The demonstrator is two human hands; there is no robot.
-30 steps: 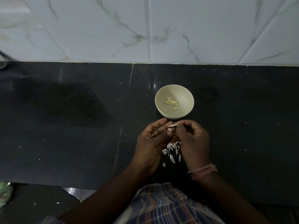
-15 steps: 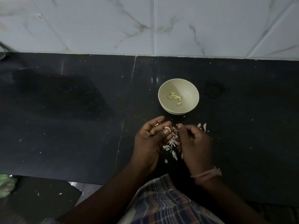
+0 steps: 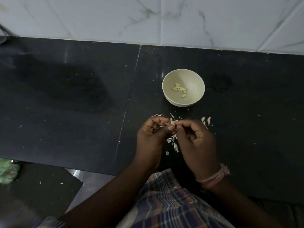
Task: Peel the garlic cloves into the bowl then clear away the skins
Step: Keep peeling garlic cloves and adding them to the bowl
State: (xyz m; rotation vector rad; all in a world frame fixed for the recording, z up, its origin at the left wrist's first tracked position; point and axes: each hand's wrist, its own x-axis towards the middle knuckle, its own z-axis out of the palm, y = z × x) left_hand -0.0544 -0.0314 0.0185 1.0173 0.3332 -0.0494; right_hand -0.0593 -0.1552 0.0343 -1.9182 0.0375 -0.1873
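A pale round bowl (image 3: 189,76) stands on the black counter with several peeled garlic cloves (image 3: 179,89) in its bottom. Just in front of the bowl, my left hand (image 3: 151,137) and my right hand (image 3: 195,143) meet fingertip to fingertip. Between them is one small pale garlic clove (image 3: 172,123), pinched by the fingers and thumb of both hands. White garlic skins (image 3: 174,143) lie scattered on the counter under and around my hands, with more skins (image 3: 206,120) to the right of my right hand.
The black stone counter (image 3: 65,104) runs back to a white marble-tiled wall (image 3: 148,18). A seam in the counter passes left of my hands. A green object (image 3: 8,171) lies below the counter edge at lower left. My checked garment (image 3: 164,203) fills the bottom.
My hands dipped toward the skins on the counter, then rose again and now pinch a garlic clove together. The camera view has shifted slightly; the bowl stays put.
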